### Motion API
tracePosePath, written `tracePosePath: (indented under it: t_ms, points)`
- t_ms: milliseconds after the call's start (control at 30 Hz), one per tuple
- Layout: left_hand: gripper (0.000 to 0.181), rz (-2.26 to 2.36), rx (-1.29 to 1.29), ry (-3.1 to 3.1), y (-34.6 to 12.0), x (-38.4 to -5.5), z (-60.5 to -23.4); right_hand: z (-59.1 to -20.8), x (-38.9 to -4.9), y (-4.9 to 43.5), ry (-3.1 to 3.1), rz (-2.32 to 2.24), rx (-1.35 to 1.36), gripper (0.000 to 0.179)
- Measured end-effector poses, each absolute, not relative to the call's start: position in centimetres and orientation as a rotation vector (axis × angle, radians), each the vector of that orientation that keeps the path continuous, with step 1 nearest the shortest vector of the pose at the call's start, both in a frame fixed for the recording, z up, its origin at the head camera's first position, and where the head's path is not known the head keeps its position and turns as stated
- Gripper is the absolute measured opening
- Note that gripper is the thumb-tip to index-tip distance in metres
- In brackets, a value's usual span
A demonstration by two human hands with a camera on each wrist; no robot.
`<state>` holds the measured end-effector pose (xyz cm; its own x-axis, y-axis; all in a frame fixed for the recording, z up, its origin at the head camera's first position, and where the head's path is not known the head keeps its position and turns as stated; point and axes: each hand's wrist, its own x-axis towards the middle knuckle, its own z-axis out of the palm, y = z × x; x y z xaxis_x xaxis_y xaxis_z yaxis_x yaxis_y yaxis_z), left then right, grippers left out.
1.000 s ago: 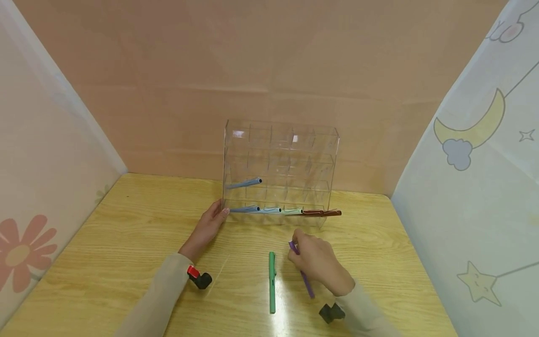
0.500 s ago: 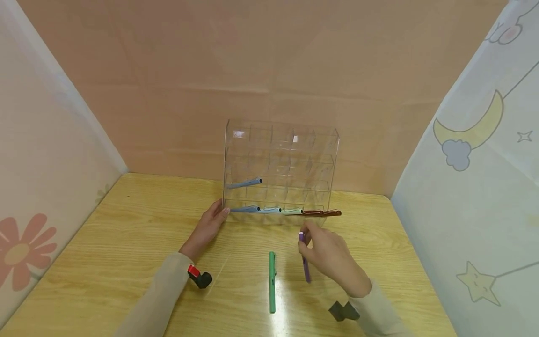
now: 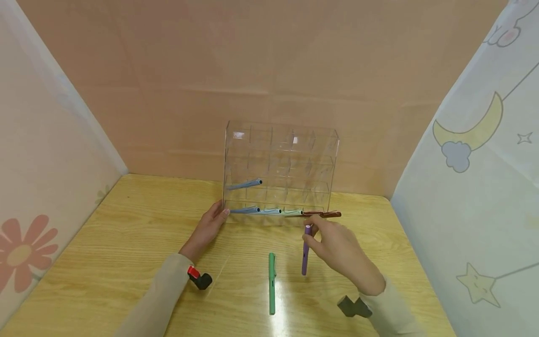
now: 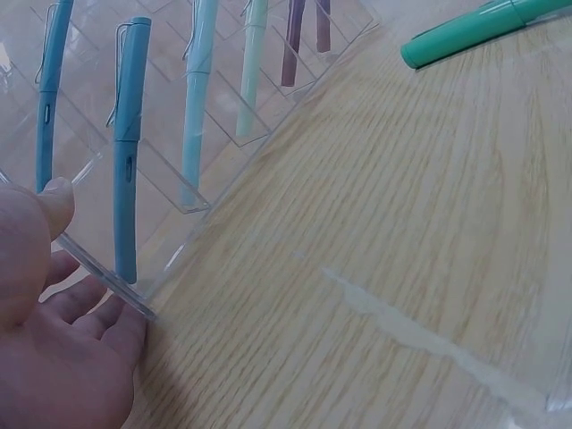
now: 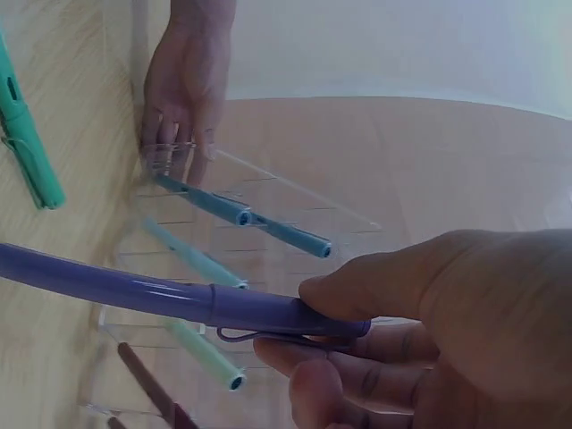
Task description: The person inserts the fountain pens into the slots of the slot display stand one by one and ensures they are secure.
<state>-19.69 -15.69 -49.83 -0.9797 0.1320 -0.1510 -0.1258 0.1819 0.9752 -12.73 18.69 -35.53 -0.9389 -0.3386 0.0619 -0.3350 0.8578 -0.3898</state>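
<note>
My left hand (image 3: 209,224) grips the lower left side of a clear pen rack (image 3: 225,161), thumb and fingers on either side of the panel in the left wrist view. A purple pen (image 3: 305,257) is pinched near its clip end by my right hand (image 3: 338,245), tilted just above the table before the rack. Along the rack's bottom row lean a blue pen (image 3: 245,210), a pale blue pen (image 3: 271,211), a pale green pen (image 3: 293,212) and two dark red pens (image 4: 293,45). Another blue pen (image 3: 246,184) sits one row higher at the left.
A green pen (image 3: 272,285) lies on the wooden table (image 3: 139,224), left of the purple one. Behind the rack hangs a plain backdrop (image 3: 177,93). Patterned side panels (image 3: 471,196) flank the table.
My right hand has moved forward and right toward the rack, lifting the purple pen and bringing it closer to upright. My left hand, the rack and the green pen stay put.
</note>
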Motion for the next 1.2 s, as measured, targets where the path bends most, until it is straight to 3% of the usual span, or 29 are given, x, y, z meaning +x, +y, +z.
tracePosePath:
  t_ms: [667,1200]
  points:
    - [0.072,1.88,-0.025,2.234,-15.7,-19.7,-49.9,-28.5,-14.5,18.9,3.071,-0.785,-0.748,0.019]
    - [0.073,1.923,-0.006,2.215,-15.7,-19.9,-50.1,-27.3,-18.7,16.6,3.11,-0.811,-0.736,0.025]
